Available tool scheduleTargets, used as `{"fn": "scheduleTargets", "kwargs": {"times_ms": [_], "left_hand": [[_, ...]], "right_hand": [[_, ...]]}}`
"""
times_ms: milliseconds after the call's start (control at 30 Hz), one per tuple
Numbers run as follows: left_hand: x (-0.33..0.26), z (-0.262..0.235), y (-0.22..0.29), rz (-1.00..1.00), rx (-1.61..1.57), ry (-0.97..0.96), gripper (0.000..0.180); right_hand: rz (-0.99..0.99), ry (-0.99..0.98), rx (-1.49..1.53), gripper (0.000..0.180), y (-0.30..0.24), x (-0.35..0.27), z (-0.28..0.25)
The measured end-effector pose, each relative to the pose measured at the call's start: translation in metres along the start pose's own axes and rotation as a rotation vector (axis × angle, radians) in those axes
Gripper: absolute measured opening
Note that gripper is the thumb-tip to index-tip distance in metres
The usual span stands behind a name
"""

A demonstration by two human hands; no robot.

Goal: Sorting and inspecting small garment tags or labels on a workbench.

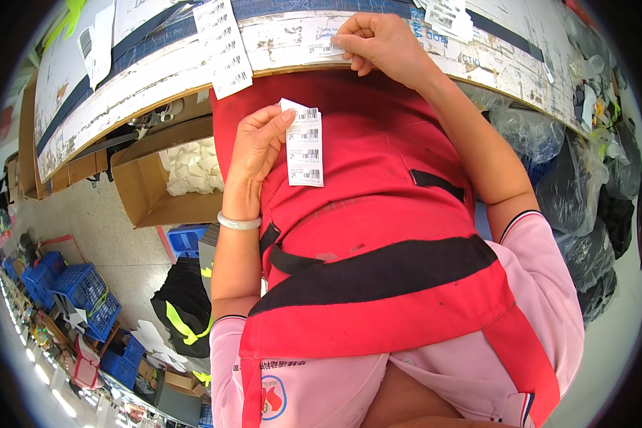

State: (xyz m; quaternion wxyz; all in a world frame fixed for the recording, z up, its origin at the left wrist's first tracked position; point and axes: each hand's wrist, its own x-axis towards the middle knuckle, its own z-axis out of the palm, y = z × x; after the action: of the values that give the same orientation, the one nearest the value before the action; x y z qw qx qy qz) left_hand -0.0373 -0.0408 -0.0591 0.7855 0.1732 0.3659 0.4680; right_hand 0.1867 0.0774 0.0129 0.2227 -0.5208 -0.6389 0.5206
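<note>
In front of the red apron, my left hand [260,139] pinches the top of a short strip of white barcode labels [305,158] between thumb and fingers. The strip hangs down with its printed side showing. My right hand [374,44] is at the table's near edge, its thumb and forefinger closed on a small white label [324,50] that lies close to the worn tabletop. A longer barcode label sheet [222,50] lies left of it, its lower end sticking out past the edge.
The scuffed white table [150,78] bears more labels [448,18] at the back right and a white tag sheet [98,46] at the left. Below stands a cardboard box [139,189] with white scraps. Plastic bags [567,189] crowd the right; blue crates [89,292] stand at left.
</note>
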Motion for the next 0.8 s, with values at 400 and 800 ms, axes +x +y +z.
{"fn": "scheduleTargets", "kwargs": {"times_ms": [400, 800], "left_hand": [[0.0002, -0.0014, 0.0004, -0.004, -0.022, -0.001, 0.013], [0.001, -0.0011, -0.0018, -0.003, 0.016, 0.017, 0.013]], "right_hand": [[-0.001, 0.004, 0.004, 0.021, 0.0011, -0.0003, 0.0018], [-0.057, 0.002, -0.021, 0.019, -0.0002, -0.0049, 0.0013]]}}
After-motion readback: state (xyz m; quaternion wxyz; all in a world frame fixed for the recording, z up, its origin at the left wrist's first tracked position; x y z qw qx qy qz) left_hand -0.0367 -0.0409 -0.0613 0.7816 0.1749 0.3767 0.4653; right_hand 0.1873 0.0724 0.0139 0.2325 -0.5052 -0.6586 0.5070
